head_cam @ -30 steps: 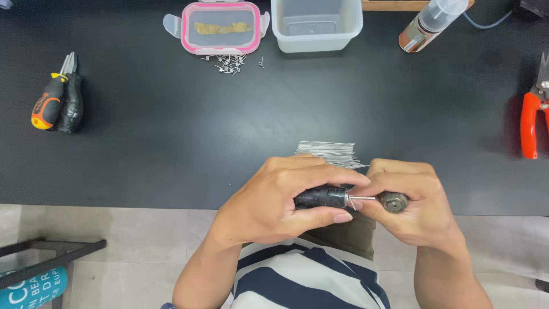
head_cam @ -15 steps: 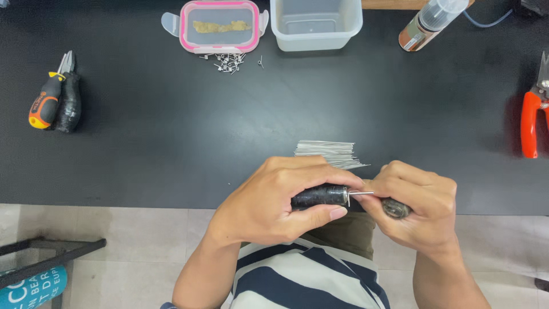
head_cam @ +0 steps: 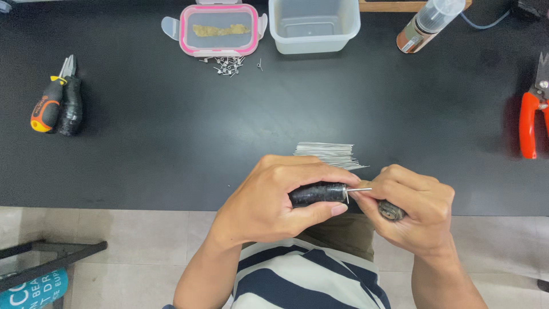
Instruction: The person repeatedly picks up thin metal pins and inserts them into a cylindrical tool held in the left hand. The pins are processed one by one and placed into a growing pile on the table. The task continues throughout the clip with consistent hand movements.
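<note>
Screwdrivers (head_cam: 56, 105): two lie side by side near the left edge of the black table (head_cam: 171, 143), one with an orange and black handle, one all black, set aside well apart from the hands.
Lidded box (head_cam: 218, 28): clear, with a pink rim, at the far edge of the table; something yellowish is inside.
Small metal pieces (head_cam: 227, 65): a loose heap just in front of the lidded box.
Open tub (head_cam: 314, 24): clear plastic, just right of the lidded box, at the far edge.
Left hand (head_cam: 274, 197): closed around a black tool handle (head_cam: 318, 194), held level over the near edge of the table, so the short metal tip (head_cam: 359, 189) points to the right.
Thin metal strips (head_cam: 331, 155): a flat fanned bundle on the table, just behind the hands.
Right hand (head_cam: 414, 212): curled around a small dark round part (head_cam: 392, 211); its fingertips meet the metal tip, probably to steady it.
Bottle (head_cam: 430, 23): lying tilted at the far edge, to the right.
Cutters (head_cam: 532, 111): red handles, near the right edge.
</note>
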